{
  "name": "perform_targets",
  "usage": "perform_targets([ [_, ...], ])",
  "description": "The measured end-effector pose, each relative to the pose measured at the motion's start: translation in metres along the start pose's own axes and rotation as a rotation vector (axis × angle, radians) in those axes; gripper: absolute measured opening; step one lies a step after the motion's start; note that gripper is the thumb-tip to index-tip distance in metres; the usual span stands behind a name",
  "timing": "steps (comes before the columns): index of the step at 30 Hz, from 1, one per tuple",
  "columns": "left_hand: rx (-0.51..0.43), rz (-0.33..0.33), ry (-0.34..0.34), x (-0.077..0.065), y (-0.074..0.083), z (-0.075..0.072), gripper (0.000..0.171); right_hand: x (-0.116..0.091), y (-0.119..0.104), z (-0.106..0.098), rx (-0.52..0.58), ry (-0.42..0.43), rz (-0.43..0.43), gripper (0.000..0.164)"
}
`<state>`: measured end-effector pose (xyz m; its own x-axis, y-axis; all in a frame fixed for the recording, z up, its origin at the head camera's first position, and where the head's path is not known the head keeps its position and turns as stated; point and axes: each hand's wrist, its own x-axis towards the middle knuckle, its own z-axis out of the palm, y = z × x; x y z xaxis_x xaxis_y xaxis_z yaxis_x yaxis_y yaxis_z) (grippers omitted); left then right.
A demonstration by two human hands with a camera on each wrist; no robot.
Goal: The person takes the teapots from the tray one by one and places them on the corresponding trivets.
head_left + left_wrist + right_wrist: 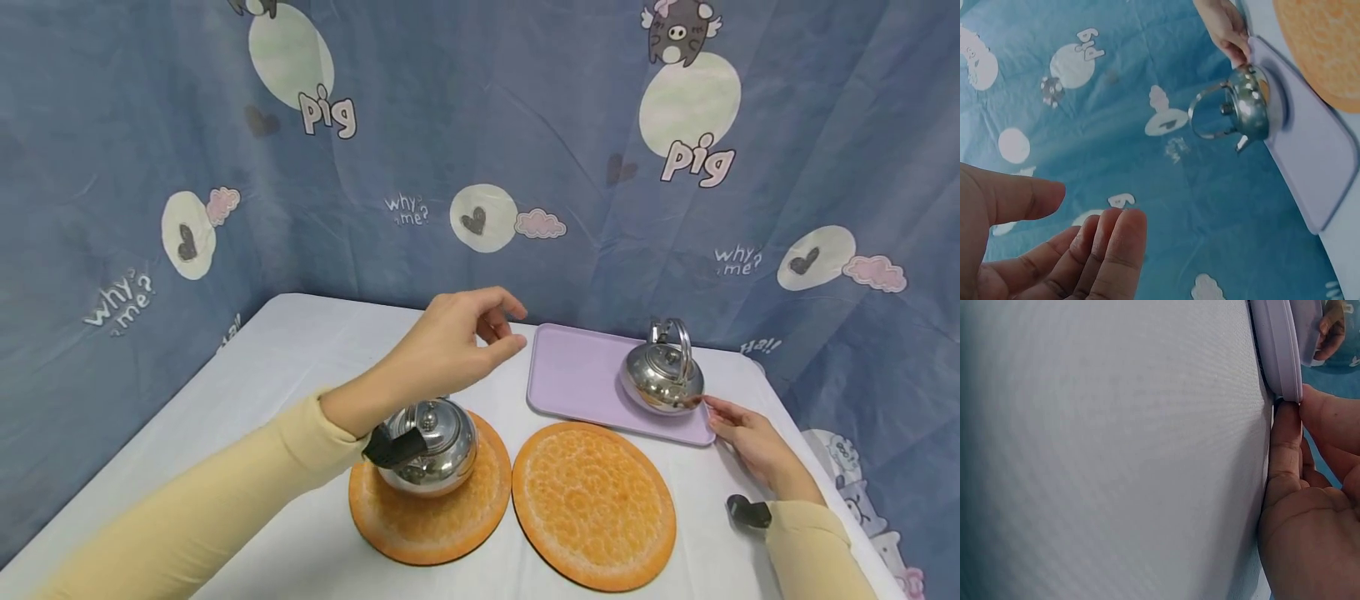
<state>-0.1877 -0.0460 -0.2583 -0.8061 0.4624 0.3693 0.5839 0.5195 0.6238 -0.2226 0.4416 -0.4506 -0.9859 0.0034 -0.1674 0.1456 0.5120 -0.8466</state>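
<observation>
The right grip (761,446) pinches the flat purple tray (573,375) by one corner. Beside it, on the tray, sits a round shiny metal kettle (660,385). The left grip (459,343) is loosely spread.

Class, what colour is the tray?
The tray is pale purple, seen best in the head view.

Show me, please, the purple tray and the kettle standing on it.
Purple tray (576,375): head view, bare left part of its surface.
Kettle (660,382): head view, front of its rounded body.
</observation>
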Motion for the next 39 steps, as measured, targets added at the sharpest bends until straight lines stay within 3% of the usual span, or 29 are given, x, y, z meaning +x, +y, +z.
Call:
perform_targets([
  [7, -0.008, -0.024, -0.093, 0.036, 0.015, 0.020, 0.025, 0.000, 0.004, 0.000, 0.008, 0.006, 0.001, 0.062],
  [18, -0.157, -0.144, -0.189, 0.089, 0.022, 0.063, 0.030, -0.004, 0.012, -0.003, 0.002, -0.001, 0.015, 0.063],
  [26, -0.402, -0.320, -0.168, 0.118, 0.017, 0.100, 0.027, -0.004, 0.012, -0.003, -0.004, -0.003, 0.004, 0.065],
  [39, -0.446, -0.474, -0.095, 0.142, 0.014, 0.138, 0.024, 0.003, 0.002, 0.000, 0.020, 0.009, 0.016, 0.063],
])
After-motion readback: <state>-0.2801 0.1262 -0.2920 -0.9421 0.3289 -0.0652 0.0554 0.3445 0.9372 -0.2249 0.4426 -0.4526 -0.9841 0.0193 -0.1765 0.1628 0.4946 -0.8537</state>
